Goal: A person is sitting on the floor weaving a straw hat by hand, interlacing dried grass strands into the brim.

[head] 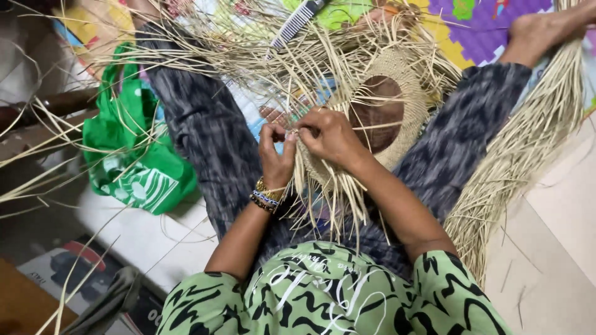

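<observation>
Pinched pale straw strands at the edge of a round, half-woven straw hat [385,99].
Left hand [276,158] and right hand [329,136] clamped on thin strips; probably light, springy, brittle — best gripped near the weave.

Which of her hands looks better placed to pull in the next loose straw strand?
Probably the left hand: it pinches strands at the woven piece's edge, while the right hand lies over the weave, steadying it.

Noted outside the work: green plastic bag [133,162] at nine o'clock, grey comb [297,23] at twelve, coloured puzzle-pattern mat [481,28] at one, dark wooden rod [53,105] far left.
</observation>
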